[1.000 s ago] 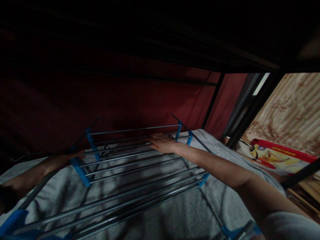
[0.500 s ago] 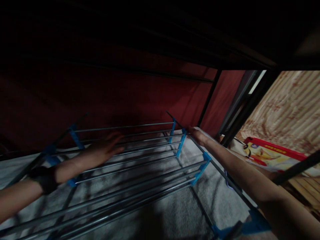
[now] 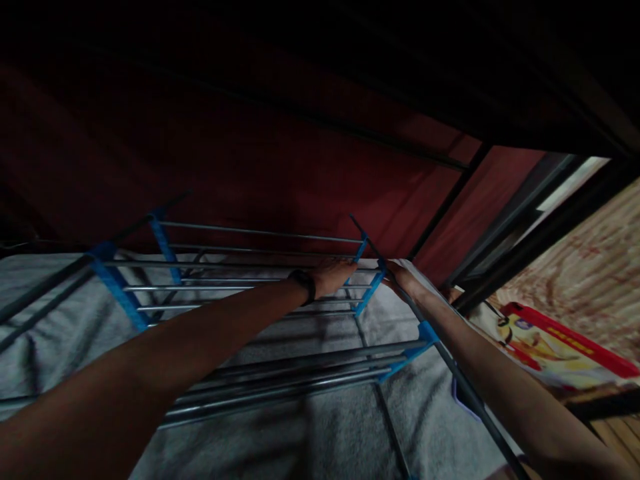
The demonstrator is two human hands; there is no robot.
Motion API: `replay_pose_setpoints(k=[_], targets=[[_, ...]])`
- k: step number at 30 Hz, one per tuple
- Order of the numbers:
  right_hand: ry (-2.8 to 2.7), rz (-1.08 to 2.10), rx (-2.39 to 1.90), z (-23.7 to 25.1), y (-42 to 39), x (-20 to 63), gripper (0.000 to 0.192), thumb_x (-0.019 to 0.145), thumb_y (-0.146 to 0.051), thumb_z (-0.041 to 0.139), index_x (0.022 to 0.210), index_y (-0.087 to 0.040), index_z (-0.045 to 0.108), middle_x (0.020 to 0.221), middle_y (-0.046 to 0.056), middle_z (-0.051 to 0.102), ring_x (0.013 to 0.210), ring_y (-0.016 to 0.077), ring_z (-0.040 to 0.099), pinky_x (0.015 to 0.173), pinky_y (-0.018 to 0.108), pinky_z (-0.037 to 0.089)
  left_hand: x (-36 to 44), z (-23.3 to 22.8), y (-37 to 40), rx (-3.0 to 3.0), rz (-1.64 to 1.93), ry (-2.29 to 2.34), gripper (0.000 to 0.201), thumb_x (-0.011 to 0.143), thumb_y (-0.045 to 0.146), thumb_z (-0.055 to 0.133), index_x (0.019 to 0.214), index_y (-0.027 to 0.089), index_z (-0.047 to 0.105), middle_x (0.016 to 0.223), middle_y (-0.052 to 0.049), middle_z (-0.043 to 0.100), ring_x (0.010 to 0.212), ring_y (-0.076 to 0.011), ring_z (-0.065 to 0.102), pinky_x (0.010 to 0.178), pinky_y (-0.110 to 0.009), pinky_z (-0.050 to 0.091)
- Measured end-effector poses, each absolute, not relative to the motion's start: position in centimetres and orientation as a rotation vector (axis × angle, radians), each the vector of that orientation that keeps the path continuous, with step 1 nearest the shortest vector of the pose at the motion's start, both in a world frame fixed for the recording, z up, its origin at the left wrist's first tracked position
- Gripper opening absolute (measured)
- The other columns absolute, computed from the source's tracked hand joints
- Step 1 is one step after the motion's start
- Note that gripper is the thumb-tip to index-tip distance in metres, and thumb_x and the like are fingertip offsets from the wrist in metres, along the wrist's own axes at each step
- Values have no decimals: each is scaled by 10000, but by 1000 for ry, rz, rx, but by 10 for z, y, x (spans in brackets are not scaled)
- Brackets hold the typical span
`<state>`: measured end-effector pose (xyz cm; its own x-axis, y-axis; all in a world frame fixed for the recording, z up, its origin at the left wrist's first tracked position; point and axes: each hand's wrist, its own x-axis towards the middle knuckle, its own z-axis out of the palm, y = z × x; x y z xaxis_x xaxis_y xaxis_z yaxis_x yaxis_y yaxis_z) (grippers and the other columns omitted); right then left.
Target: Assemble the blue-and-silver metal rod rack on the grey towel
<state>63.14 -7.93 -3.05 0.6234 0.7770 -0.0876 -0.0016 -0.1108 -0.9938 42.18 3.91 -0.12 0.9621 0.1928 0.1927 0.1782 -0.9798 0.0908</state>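
Observation:
A rack [image 3: 240,288] of grey metal tubes with blue plastic brackets lies on its side on a grey cloth. My left hand [image 3: 336,277], with a dark band at its wrist, reaches across the tubes. Its fingers close at a blue bracket [image 3: 362,248] at the far right end; the dim light blurs the fingertips. Just to its right, my right hand [image 3: 399,276] wraps round the long side tube beside another blue bracket [image 3: 381,267]; its fingers are partly hidden behind the tube.
A dark red wall [image 3: 300,180] stands behind the rack. Dark metal frame bars [image 3: 453,203] rise at the right and overhead. A red and yellow box [image 3: 555,343] lies at the right, by a corrugated sheet [image 3: 595,267]. A purple-edged object [image 3: 465,403] rests on the cloth.
My left hand has moved right from above the tubes to the far bracket, and its fingers have closed. The right hand stays by the side tube. The view has shifted and tilted slightly.

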Motion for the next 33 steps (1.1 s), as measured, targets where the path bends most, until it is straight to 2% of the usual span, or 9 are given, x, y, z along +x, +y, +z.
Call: replay_pose_setpoints(k=[4, 8, 13, 20, 29, 33], targets=[[-662, 739, -1584, -28, -79, 631, 182, 851, -290, 577, 999, -262, 678, 922, 14, 726, 883, 176, 660, 893, 299, 582, 427, -6, 36, 3046, 285, 388, 336, 977, 97, 418, 1217, 167, 643, 1167, -141, 739, 1064, -289, 705, 877, -366, 514], [-692, 750, -1580, -27, -81, 630, 179, 821, -318, 615, 984, -272, 674, 926, 9, 723, 909, 192, 663, 932, 341, 581, 426, -10, 34, 3033, 333, 408, 348, 960, 88, 439, 1228, 183, 639, 1207, -136, 731, 1087, -298, 703, 890, -383, 508], [-694, 745, -1610, -29, -81, 631, 205, 806, -344, 607, 984, -273, 682, 983, 18, 739, 983, 208, 670, 960, 364, 571, 425, -10, 35, 3003, 347, 398, 290, 955, 99, 478, 1159, 177, 669, 1121, -139, 751, 1036, -289, 719, 879, -373, 504], [-680, 697, -1623, -30, -81, 626, 269, 798, -364, 605, 1033, -268, 696, 1094, 32, 737, 1062, 220, 654, 988, 394, 560, 426, -14, 36, 3007, 378, 415, 303, 968, 139, 475, 1184, 173, 685, 1090, -140, 760, 1016, -308, 720, 838, -384, 509], [-729, 681, -1648, -30, -82, 625, 236, 829, -384, 587, 1014, -272, 681, 1133, 48, 743, 1121, 241, 669, 947, 382, 583, 426, -14, 36, 2980, 338, 447, 327, 984, 177, 472, 1251, 189, 659, 1185, -140, 728, 1112, -306, 686, 930, -401, 510], [-743, 657, -1659, -32, -81, 625, 270, 832, -421, 588, 1045, -276, 669, 1145, 61, 745, 1124, 248, 680, 933, 392, 585, 426, -17, 33, 2944, 355, 447, 336, 984, 179, 473, 1264, 183, 658, 1176, -143, 729, 1096, -297, 690, 930, -390, 507]])
